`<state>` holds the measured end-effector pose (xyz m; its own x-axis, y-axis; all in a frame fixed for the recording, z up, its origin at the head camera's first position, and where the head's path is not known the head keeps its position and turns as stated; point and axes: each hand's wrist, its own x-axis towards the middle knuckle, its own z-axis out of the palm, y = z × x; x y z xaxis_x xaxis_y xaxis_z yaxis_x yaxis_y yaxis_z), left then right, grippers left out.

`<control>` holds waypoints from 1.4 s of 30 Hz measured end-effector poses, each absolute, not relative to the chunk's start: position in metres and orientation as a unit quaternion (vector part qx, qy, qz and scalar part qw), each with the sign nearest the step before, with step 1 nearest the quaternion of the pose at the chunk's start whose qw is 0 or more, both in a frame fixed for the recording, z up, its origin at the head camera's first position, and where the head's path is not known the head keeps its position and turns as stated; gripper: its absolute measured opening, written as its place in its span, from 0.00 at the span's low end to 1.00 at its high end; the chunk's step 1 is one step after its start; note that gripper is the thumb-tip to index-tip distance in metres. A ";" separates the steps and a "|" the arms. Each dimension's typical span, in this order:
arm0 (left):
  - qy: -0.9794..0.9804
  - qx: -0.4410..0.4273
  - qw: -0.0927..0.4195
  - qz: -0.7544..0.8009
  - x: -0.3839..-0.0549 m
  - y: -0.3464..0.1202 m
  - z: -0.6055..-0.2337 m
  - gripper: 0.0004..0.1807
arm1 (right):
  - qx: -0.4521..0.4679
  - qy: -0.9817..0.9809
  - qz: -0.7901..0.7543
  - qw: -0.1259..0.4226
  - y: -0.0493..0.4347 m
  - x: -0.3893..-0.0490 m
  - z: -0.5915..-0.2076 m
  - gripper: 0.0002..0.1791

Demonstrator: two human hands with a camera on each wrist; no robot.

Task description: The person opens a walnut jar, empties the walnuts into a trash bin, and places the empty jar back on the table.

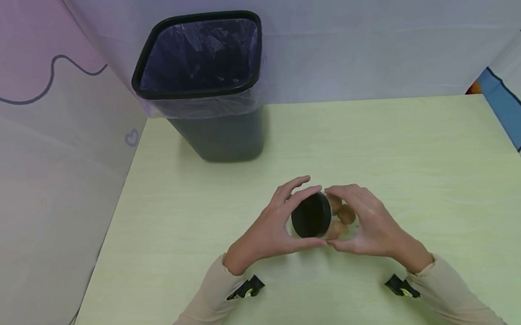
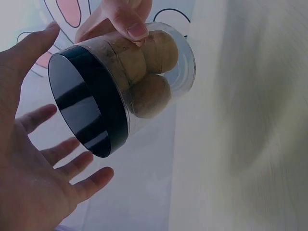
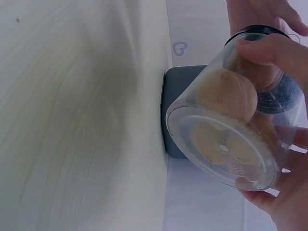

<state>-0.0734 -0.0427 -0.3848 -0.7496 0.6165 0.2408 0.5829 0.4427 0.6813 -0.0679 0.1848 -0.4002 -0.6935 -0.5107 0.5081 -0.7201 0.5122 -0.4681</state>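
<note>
A clear plastic jar [image 3: 192, 144] with a black lid [image 1: 311, 215] lies tilted on its side in the air above the table. Inside it are several round brown things [image 2: 150, 96]; their exact kind is not plain. My right hand [image 1: 375, 225] grips the jar's body, thumb on one side and fingers on the other. Around the lid, my left hand [image 1: 277, 227] spreads its thumb and fingers; in the left wrist view these fingers [image 2: 94, 183] stand apart from the lid. In the right wrist view the jar's bottom faces the camera.
A dark bin [image 1: 230, 134] with a black rim and a thin plastic liner stands at the table's back left. The pale table [image 1: 401, 146] meets a light cloth wall [image 1: 371, 46] behind. Printed cloth hangs at both sides.
</note>
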 end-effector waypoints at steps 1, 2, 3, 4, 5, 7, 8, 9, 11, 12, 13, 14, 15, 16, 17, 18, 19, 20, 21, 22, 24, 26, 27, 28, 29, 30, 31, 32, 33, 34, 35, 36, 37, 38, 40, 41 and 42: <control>0.844 0.369 0.016 0.390 -0.074 -0.043 -0.384 0.47 | 0.360 -0.855 0.339 0.155 0.185 -0.068 -0.400 0.48; 0.836 0.386 0.008 0.390 -0.075 -0.044 -0.382 0.47 | 0.360 -0.855 0.339 0.155 0.185 -0.068 -0.400 0.48; 0.826 0.403 0.000 0.394 -0.075 -0.045 -0.382 0.46 | 0.359 -0.855 0.339 0.156 0.185 -0.068 -0.400 0.49; 0.818 0.418 -0.008 0.394 -0.076 -0.046 -0.381 0.46 | 0.359 -0.855 0.339 0.157 0.185 -0.068 -0.400 0.48; 0.811 0.432 -0.015 0.394 -0.077 -0.047 -0.380 0.45 | 0.359 -0.855 0.338 0.158 0.185 -0.068 -0.400 0.48; 0.799 0.455 -0.024 0.393 -0.078 -0.048 -0.379 0.44 | 0.359 -0.856 0.337 0.160 0.185 -0.068 -0.400 0.48; 0.795 0.462 -0.025 0.392 -0.078 -0.049 -0.378 0.44 | 0.359 -0.856 0.337 0.161 0.185 -0.068 -0.400 0.48; 0.792 0.468 -0.025 0.391 -0.078 -0.050 -0.378 0.44 | 0.358 -0.856 0.336 0.161 0.185 -0.068 -0.400 0.48; 0.792 0.473 -0.023 0.385 -0.078 -0.051 -0.377 0.44 | 0.359 -0.856 0.336 0.160 0.185 -0.068 -0.401 0.48; 0.792 0.475 -0.022 0.383 -0.078 -0.051 -0.377 0.45 | 0.359 -0.856 0.336 0.160 0.186 -0.068 -0.401 0.48; 0.791 0.477 -0.021 0.383 -0.078 -0.051 -0.377 0.45 | 0.360 -0.856 0.337 0.159 0.186 -0.068 -0.401 0.48; 0.790 0.479 -0.021 0.382 -0.078 -0.051 -0.378 0.46 | 0.360 -0.855 0.337 0.158 0.186 -0.068 -0.401 0.48; 0.789 0.481 -0.020 0.382 -0.078 -0.050 -0.378 0.46 | 0.360 -0.855 0.338 0.157 0.186 -0.068 -0.401 0.49; 0.788 0.483 -0.021 0.381 -0.078 -0.050 -0.378 0.46 | 0.361 -0.855 0.338 0.156 0.186 -0.068 -0.401 0.49; 0.787 0.485 -0.022 0.381 -0.078 -0.050 -0.378 0.46 | 0.361 -0.855 0.338 0.156 0.186 -0.068 -0.401 0.49; 0.786 0.487 -0.022 0.381 -0.078 -0.049 -0.378 0.46 | 0.361 -0.855 0.338 0.156 0.186 -0.068 -0.401 0.49; 0.785 0.488 -0.023 0.380 -0.078 -0.049 -0.378 0.45 | 0.361 -0.855 0.338 0.156 0.186 -0.068 -0.401 0.49; 0.785 0.490 -0.022 0.379 -0.078 -0.049 -0.378 0.45 | 0.361 -0.855 0.338 0.156 0.186 -0.067 -0.401 0.49; 0.784 0.491 -0.022 0.379 -0.078 -0.049 -0.378 0.45 | 0.362 -0.855 0.337 0.157 0.186 -0.067 -0.401 0.49; 0.784 0.491 -0.022 0.378 -0.077 -0.049 -0.378 0.44 | 0.362 -0.855 0.337 0.157 0.186 -0.067 -0.401 0.49; 0.783 0.493 -0.020 0.379 -0.077 -0.048 -0.379 0.44 | 0.364 -0.853 0.338 0.159 0.186 -0.067 -0.400 0.49; 0.781 0.494 -0.016 0.382 -0.077 -0.048 -0.379 0.43 | 0.365 -0.852 0.339 0.160 0.185 -0.067 -0.400 0.48; 0.780 0.494 -0.014 0.384 -0.077 -0.048 -0.379 0.42 | 0.366 -0.852 0.339 0.161 0.185 -0.067 -0.400 0.48; 0.780 0.493 -0.012 0.385 -0.077 -0.049 -0.380 0.41 | 0.366 -0.851 0.340 0.161 0.185 -0.067 -0.400 0.48; 0.781 0.491 -0.011 0.387 -0.077 -0.049 -0.381 0.40 | 0.367 -0.851 0.340 0.161 0.185 -0.067 -0.399 0.48; 0.781 0.489 -0.009 0.388 -0.077 -0.049 -0.381 0.40 | 0.367 -0.851 0.340 0.161 0.185 -0.067 -0.399 0.48; 0.782 0.486 -0.008 0.390 -0.077 -0.049 -0.382 0.39 | 0.367 -0.851 0.340 0.160 0.185 -0.067 -0.399 0.48; 0.785 0.482 -0.007 0.390 -0.077 -0.049 -0.383 0.39 | 0.366 -0.852 0.339 0.159 0.185 -0.066 -0.399 0.48; 0.787 0.477 -0.006 0.391 -0.077 -0.050 -0.384 0.39 | 0.366 -0.852 0.338 0.159 0.185 -0.066 -0.399 0.48; 0.791 0.471 -0.005 0.391 -0.077 -0.050 -0.384 0.39 | 0.365 -0.853 0.337 0.158 0.185 -0.066 -0.399 0.48; 0.794 0.465 -0.003 0.392 -0.077 -0.050 -0.385 0.39 | 0.365 -0.854 0.336 0.158 0.185 -0.066 -0.399 0.48; 0.796 0.460 -0.002 0.394 -0.077 -0.050 -0.385 0.40 | 0.364 -0.854 0.335 0.158 0.185 -0.066 -0.400 0.48; 0.799 0.453 -0.001 0.395 -0.077 -0.050 -0.386 0.40 | 0.364 -0.855 0.335 0.158 0.186 -0.065 -0.400 0.48; 0.802 0.448 0.000 0.395 -0.077 -0.049 -0.386 0.40 | 0.363 -0.856 0.334 0.157 0.186 -0.065 -0.400 0.48; 0.808 0.435 0.001 0.397 -0.077 -0.049 -0.387 0.40 | 0.362 -0.857 0.333 0.156 0.186 -0.064 -0.400 0.48; 0.811 0.428 0.002 0.399 -0.076 -0.049 -0.387 0.40 | 0.361 -0.857 0.333 0.156 0.186 -0.064 -0.401 0.48; 0.814 0.421 0.002 0.400 -0.076 -0.048 -0.387 0.40 | 0.360 -0.857 0.334 0.154 0.187 -0.064 -0.401 0.48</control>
